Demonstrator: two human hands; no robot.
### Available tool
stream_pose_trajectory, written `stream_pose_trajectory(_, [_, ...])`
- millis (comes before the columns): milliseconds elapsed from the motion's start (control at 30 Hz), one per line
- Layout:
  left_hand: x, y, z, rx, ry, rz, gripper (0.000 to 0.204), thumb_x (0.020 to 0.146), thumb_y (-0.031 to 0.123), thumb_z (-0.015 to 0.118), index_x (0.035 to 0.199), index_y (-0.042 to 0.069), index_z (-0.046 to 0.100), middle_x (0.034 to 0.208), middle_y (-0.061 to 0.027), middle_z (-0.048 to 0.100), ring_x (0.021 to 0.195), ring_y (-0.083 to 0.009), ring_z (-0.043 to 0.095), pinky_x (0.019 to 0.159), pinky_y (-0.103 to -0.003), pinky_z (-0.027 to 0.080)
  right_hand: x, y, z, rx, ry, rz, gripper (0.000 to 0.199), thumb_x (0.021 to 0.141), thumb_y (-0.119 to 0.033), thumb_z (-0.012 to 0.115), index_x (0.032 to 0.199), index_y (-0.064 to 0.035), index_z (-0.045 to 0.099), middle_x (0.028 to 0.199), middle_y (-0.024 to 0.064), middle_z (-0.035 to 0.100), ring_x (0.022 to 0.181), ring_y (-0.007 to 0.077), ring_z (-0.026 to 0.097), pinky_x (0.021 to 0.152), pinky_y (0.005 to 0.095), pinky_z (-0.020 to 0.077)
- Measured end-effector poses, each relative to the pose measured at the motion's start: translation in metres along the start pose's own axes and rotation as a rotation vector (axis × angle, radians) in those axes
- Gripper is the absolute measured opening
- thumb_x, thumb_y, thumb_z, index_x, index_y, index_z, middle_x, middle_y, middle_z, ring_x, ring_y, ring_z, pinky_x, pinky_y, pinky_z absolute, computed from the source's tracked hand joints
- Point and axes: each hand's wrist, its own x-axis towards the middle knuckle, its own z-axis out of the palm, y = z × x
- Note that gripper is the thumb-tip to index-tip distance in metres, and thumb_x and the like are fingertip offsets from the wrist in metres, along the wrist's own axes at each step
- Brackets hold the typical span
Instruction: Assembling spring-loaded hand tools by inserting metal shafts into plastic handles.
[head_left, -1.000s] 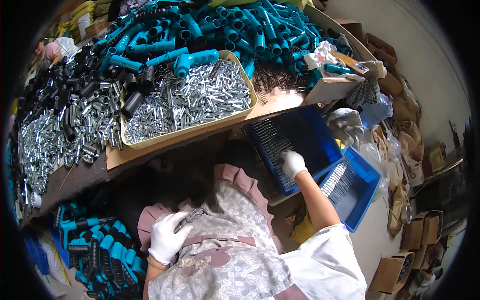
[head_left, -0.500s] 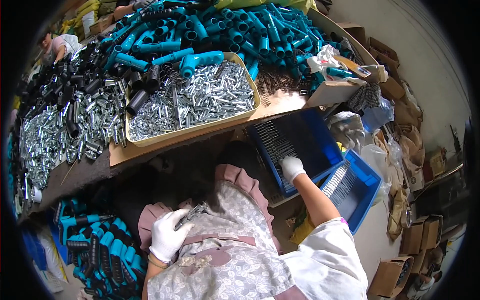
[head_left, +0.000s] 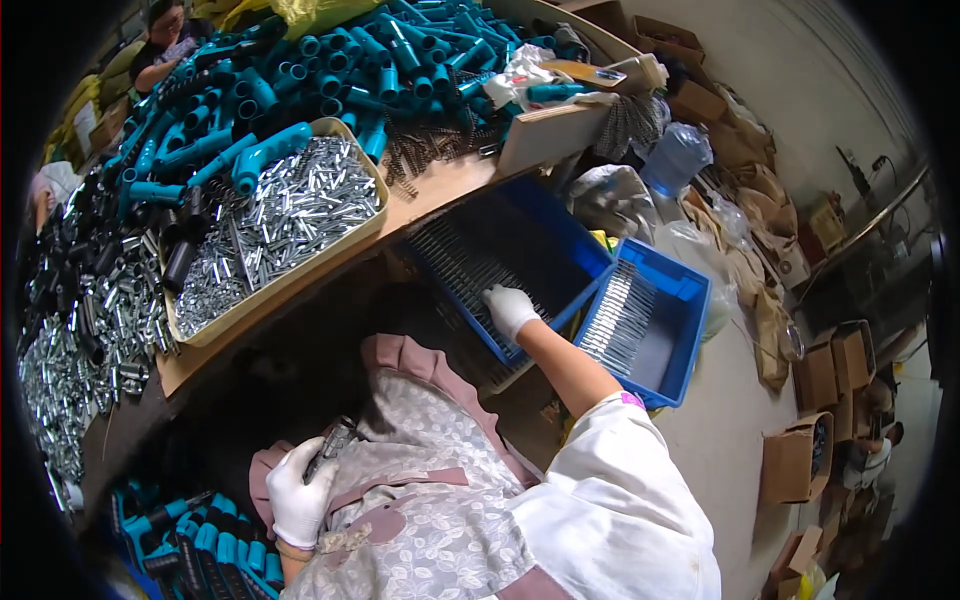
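Observation:
My left hand [head_left: 298,490], in a white glove, is closed around a few slim dark-silver metal parts [head_left: 340,437] above my lap. My right hand [head_left: 510,308], gloved too, reaches into a dark blue crate [head_left: 590,258]. Its fingers are drawn together at a row of thin metal rods [head_left: 450,262] lined up along the crate's near side; what they pinch is hidden. Beside that crate stands a second, lighter blue crate [head_left: 690,345] with a row of silver metal rods [head_left: 618,320] laid side by side.
On the workbench, a cream tray [head_left: 375,215] holds small metal pins, with teal plastic housings [head_left: 330,70] piled behind. Black and silver tubes [head_left: 120,340] heap at the left. Teal-and-black tool bodies [head_left: 215,540] fill a container at lower left. Cardboard boxes [head_left: 795,465] stand at the right.
My view has turned to the right, so the bench and crates sit farther left in it. My right hand stays at the rod row; my left still holds its metal parts.

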Motion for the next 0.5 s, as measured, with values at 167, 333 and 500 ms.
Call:
stream_pose_trajectory(167, [0.005,0.006,0.007,-0.012,0.005,0.026,0.034,0.074,0.001,0.074,0.107,-0.005,0.069,0.094,-0.0183,0.071,0.083,-0.0256,0.070,0.076,-0.033,0.054,0.001,-0.010,-0.008,0.049,0.050,0.069,0.022,0.080,-0.004,0.057,0.101,-0.0003,0.064,0.112,0.0248,0.063,0.096,0.0421,0.066,0.081,0.0472,0.0554])
stream_pose_trajectory(333, [0.008,0.010,0.008,0.013,0.002,0.003,0.034,0.074,0.001,0.074,0.107,-0.005,0.069,0.094,-0.0179,0.071,0.082,-0.0254,0.069,0.076,-0.032,0.054,-0.028,0.020,-0.056,0.220,0.399,0.192,0.010,0.079,-0.012,0.067,0.088,-0.0075,0.065,0.092,0.0177,0.064,0.089,0.0392,0.065,0.077,0.0469,0.0536])
stream_pose_trajectory(500, [0.011,0.009,0.006,0.002,-0.022,-0.039,0.033,0.075,0.002,0.073,0.108,-0.004,0.069,0.095,-0.0174,0.071,0.083,-0.0249,0.069,0.076,-0.032,0.054,-0.099,0.113,-0.084,0.393,0.496,0.463,0.016,0.080,-0.017,0.075,0.089,-0.0054,0.069,0.085,0.0151,0.070,0.081,0.0346,0.068,0.072,0.0401,0.0532])
